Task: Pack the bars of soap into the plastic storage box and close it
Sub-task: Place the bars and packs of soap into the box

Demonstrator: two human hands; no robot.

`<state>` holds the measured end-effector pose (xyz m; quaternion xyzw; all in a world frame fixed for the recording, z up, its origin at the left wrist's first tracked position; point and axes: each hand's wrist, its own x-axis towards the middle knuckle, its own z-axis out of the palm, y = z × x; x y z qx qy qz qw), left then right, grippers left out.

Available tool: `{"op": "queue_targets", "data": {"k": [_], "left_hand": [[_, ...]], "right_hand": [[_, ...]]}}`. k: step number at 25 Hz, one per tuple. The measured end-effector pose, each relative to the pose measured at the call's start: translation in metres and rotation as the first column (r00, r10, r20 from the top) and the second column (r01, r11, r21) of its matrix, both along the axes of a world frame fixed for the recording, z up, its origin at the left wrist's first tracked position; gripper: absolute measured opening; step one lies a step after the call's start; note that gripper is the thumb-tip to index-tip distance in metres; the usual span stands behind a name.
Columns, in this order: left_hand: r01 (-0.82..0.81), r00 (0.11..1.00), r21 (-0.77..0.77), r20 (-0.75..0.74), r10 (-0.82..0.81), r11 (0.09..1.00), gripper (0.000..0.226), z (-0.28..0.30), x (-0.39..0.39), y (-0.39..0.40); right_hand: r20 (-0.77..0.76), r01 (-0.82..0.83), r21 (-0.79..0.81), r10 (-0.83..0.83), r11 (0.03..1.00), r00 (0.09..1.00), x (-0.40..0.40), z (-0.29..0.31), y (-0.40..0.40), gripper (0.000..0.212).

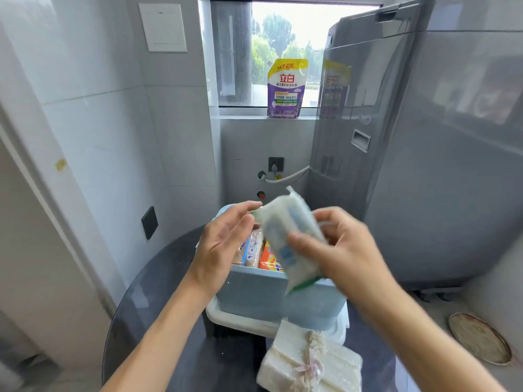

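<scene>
A light blue plastic storage box (263, 295) stands open on a dark round table (158, 292), resting on its white lid (240, 321). Several wrapped soap bars (256, 251) stand inside it, one with an orange wrapper. My right hand (336, 244) grips a white wrapped soap bar (285, 239) with blue print, tilted above the box. My left hand (223, 241) is beside it with fingers straight, its fingertips near the bar's upper left end. A pale soap block tied with a ribbon (311, 360) lies on the table in front of the box.
A grey washing machine (396, 165) stands to the right, its lid raised. A purple detergent pouch (285, 89) sits on the window sill. Tiled walls close in at left and behind. A round tray (479, 338) lies on the floor at right.
</scene>
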<state>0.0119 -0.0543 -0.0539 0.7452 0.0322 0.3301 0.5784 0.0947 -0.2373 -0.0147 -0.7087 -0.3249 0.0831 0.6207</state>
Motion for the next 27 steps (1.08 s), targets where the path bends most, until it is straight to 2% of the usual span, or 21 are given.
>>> {"op": "queue_targets", "data": {"k": [2, 4, 6, 8, 10, 12, 13, 14, 17, 19, 20, 21, 22, 23, 24, 25, 26, 27], "left_hand": [[0.109, 0.994, -0.110, 0.021, -0.107, 0.988, 0.055, -0.008, -0.026, -0.012], [0.051, 0.990, -0.181, -0.119, -0.074, 0.982, 0.051, -0.020, -0.047, -0.017], [0.014, 0.936, -0.182, -0.343, -0.076, 0.983, 0.035, -0.030, -0.065, -0.009], [0.086, 0.826, -0.061, -0.554, -0.105, 0.994, 0.028, -0.040, -0.077, 0.005], [0.161, 0.708, 0.047, -0.701, -0.083, 0.986, 0.025, -0.055, -0.077, 0.014], [0.215, 0.607, 0.187, -0.794, 0.018, 0.958, 0.021, -0.068, -0.070, 0.016], [0.244, 0.576, 0.259, -0.814, 0.075, 0.934, 0.019, -0.074, -0.065, 0.015], [0.262, 0.555, 0.312, -0.823, 0.123, 0.913, 0.017, -0.080, -0.059, 0.013], [0.192, 0.509, 0.437, -0.810, 0.291, 0.879, 0.023, -0.091, -0.053, 0.006], [0.177, 0.516, 0.595, -0.734, 0.441, 0.784, 0.023, -0.087, -0.059, -0.001], [0.105, 0.585, 0.658, -0.647, 0.488, 0.746, 0.021, -0.081, -0.063, -0.005], [-0.049, 0.689, 0.671, -0.513, 0.511, 0.740, 0.017, -0.073, -0.067, -0.010], [-0.235, 0.778, 0.611, -0.348, 0.523, 0.756, 0.012, -0.059, -0.070, -0.017], [-0.389, 0.825, 0.514, -0.175, 0.538, 0.764, 0.008, -0.043, -0.069, -0.022], [-0.472, 0.844, 0.432, -0.032, 0.536, 0.769, 0.007, -0.027, -0.064, -0.026], [-0.479, 0.860, 0.390, 0.031, 0.509, 0.786, 0.007, -0.012, -0.055, -0.029], [-0.421, 0.894, 0.409, 0.035, 0.447, 0.810, 0.009, 0.003, -0.042, -0.033], [-0.302, 0.934, 0.484, -0.022, 0.356, 0.821, 0.011, 0.014, -0.027, -0.036]], "right_hand": [[-0.147, -0.174, -0.006, 0.171, 0.985, 0.974, -0.034, -0.018, 0.001, 0.034], [-0.133, -0.267, -0.149, 0.248, 0.952, 0.960, -0.051, -0.038, 0.003, 0.027], [0.131, -0.166, -0.389, 0.233, 0.906, 0.964, -0.047, -0.050, -0.005, 0.016], [0.431, 0.042, -0.585, 0.267, 0.810, 0.862, -0.033, -0.060, -0.020, 0.022], [0.503, 0.175, -0.755, 0.387, 0.632, 0.773, -0.024, -0.075, -0.037, 0.039], [0.393, 0.164, -0.884, 0.504, 0.438, 0.769, -0.023, -0.095, -0.050, 0.073], [0.336, 0.137, -0.915, 0.531, 0.379, 0.778, -0.024, -0.105, -0.052, 0.087], [0.311, 0.122, -0.925, 0.535, 0.359, 0.786, -0.027, -0.113, -0.052, 0.095], [0.312, 0.077, -0.875, 0.436, 0.478, 0.844, -0.035, -0.116, -0.048, 0.091], [0.279, 0.030, -0.803, 0.331, 0.596, 0.902, -0.047, -0.103, -0.056, 0.083], [0.254, 0.013, -0.747, 0.267, 0.665, 0.930, -0.052, -0.092, -0.062, 0.082], [0.226, 0.010, -0.680, 0.197, 0.733, 0.954, -0.057, -0.076, -0.070, 0.083], [0.214, 0.030, -0.614, 0.131, 0.789, 0.968, -0.062, -0.056, -0.076, 0.084], [0.242, 0.078, -0.535, 0.064, 0.841, 0.968, -0.063, -0.036, -0.080, 0.084], [0.297, 0.149, -0.450, -0.009, 0.881, 0.955, -0.058, -0.015, -0.080, 0.082], [0.356, 0.216, -0.377, -0.075, 0.901, 0.932, -0.049, 0.004, -0.075, 0.080], [0.401, 0.286, -0.347, -0.134, 0.893, 0.906, -0.037, 0.020, -0.067, 0.076], [0.435, 0.359, -0.353, -0.188, 0.864, 0.881, -0.022, 0.032, -0.055, 0.073]]}}
